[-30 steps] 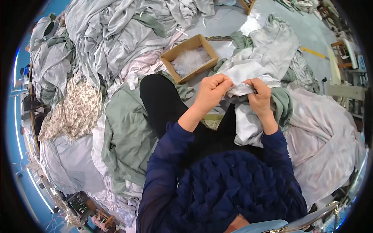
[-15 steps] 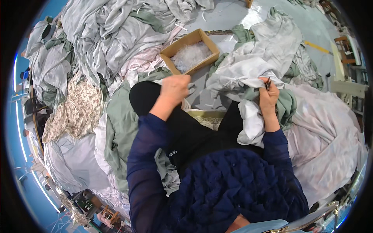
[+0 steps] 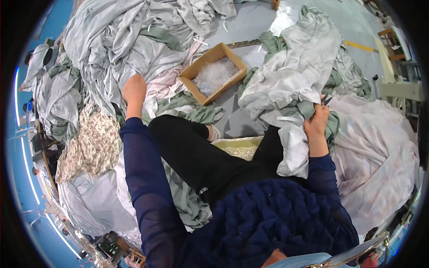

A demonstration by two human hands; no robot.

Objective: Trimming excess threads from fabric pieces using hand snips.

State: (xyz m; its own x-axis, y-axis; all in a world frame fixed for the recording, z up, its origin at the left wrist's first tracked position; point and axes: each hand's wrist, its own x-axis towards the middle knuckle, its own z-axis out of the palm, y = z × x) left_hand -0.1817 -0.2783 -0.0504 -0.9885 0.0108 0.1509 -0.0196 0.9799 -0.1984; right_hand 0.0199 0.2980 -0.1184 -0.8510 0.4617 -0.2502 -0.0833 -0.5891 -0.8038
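While the right hand is gripping a dark tool beside pale cloth stretching forward, the fisted left hand is hovering well apart.

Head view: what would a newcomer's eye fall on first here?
Probably the great heap of pale grey cloth filling the upper left, with the closed left hand seen against it. Next, the open cardboard box of whitish, wispy fluff near the upper middle. Right of centre, the right hand has a small dark tool in its grip, beside rumpled pale cloth.
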